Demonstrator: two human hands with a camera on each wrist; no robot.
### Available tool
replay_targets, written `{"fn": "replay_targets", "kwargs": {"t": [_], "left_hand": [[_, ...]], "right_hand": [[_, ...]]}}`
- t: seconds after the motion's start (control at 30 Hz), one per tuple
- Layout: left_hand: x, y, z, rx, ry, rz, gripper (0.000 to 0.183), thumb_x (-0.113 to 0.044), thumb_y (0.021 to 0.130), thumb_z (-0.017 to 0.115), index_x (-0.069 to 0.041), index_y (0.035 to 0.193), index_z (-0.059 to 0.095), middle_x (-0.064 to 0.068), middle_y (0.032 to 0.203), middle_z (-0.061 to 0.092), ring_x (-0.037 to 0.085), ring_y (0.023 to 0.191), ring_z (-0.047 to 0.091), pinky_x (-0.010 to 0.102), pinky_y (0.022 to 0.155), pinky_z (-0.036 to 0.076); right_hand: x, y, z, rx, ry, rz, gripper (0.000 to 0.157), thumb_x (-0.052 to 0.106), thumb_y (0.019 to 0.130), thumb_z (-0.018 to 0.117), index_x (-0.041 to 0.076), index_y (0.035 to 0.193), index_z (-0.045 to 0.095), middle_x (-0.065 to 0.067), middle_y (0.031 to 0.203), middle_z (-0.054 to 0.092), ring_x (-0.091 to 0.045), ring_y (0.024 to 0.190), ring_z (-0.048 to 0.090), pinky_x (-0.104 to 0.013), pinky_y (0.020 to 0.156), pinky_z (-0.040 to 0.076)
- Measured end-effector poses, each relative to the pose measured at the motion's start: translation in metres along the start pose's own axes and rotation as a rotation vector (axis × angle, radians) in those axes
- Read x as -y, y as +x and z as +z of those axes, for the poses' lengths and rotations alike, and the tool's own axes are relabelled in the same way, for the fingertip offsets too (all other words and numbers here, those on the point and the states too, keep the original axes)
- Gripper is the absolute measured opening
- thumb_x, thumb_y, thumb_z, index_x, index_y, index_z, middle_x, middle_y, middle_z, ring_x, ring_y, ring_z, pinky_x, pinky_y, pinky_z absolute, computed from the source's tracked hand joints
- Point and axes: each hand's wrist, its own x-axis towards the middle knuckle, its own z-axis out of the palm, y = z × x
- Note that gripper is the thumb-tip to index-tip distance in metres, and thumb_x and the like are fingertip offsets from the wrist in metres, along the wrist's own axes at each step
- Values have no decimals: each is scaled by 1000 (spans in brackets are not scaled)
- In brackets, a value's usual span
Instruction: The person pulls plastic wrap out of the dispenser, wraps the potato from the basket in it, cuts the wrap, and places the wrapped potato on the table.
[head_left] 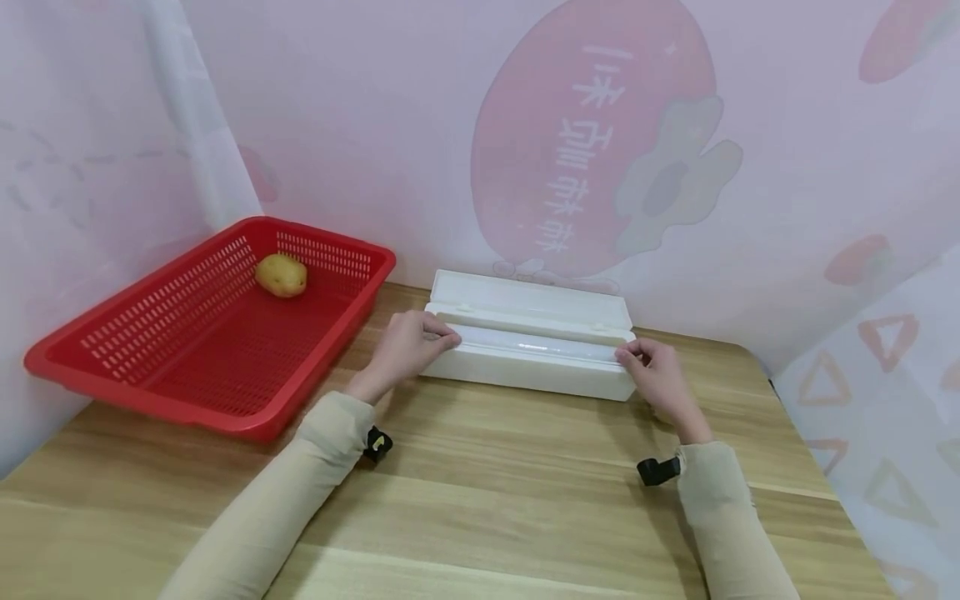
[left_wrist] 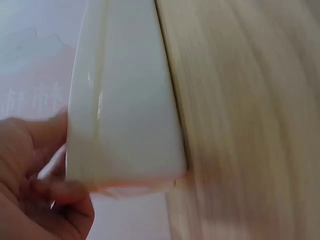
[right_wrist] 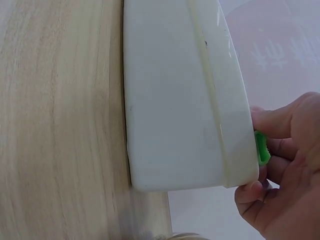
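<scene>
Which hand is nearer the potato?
Left. The left hand is at the left end of the white box, right of the red basket holding the potato; the right hand is farther off, at the right end.

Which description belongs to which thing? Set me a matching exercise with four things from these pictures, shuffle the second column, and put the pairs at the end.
Column one:
1. potato
2. basket
3. box
4. small piece by the edge of the box in the right wrist view

Column two:
A. white, with its lid open
B. green
C. lying inside the basket
D. red and slotted

Right pairs: 1-C; 2-D; 3-A; 4-B
</scene>
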Motion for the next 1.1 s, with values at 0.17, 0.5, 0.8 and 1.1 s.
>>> {"fn": "replay_targets", "kwargs": {"t": [0.17, 0.5, 0.8, 1.1], "left_hand": [[-6, 1, 4, -42, 20, -60, 17, -26, 90, 74, -11, 95, 80, 3, 91, 73, 18, 85, 60, 35, 68, 47], [-4, 2, 3, -84, 4, -51, 22, -23, 97, 65, -5, 100, 76, 3, 88, 70, 19, 75, 55, 34, 64, 45], [-2, 5, -1, -49, 14, 47, 17, -22, 98, 64, -7, 96, 73, 0, 81, 67, 17, 68, 53, 32, 58, 44], [5, 6, -8, 40, 17, 76, 9, -9, 93, 69, -4, 100, 72, 4, 85, 67, 19, 74, 55, 32, 66, 48]], "right_hand": [[-1, 0, -1, 2, 14, 8, 22, 16, 100, 60, -4, 97, 67, -11, 78, 56, -22, 69, 46, -25, 53, 38], [-2, 11, -8, 55, -15, -111, 16, 11, 98, 62, -2, 93, 68, -10, 78, 61, -20, 68, 49, -25, 57, 40], [-2, 16, -22, 206, -10, -146, 15, -2, 94, 64, -10, 106, 67, -17, 87, 66, -25, 72, 55, -22, 58, 45], [6, 20, -30, 336, -59, -78, 19, 3, 93, 67, -4, 110, 72, -11, 95, 69, -20, 78, 57, -24, 64, 48]]}}
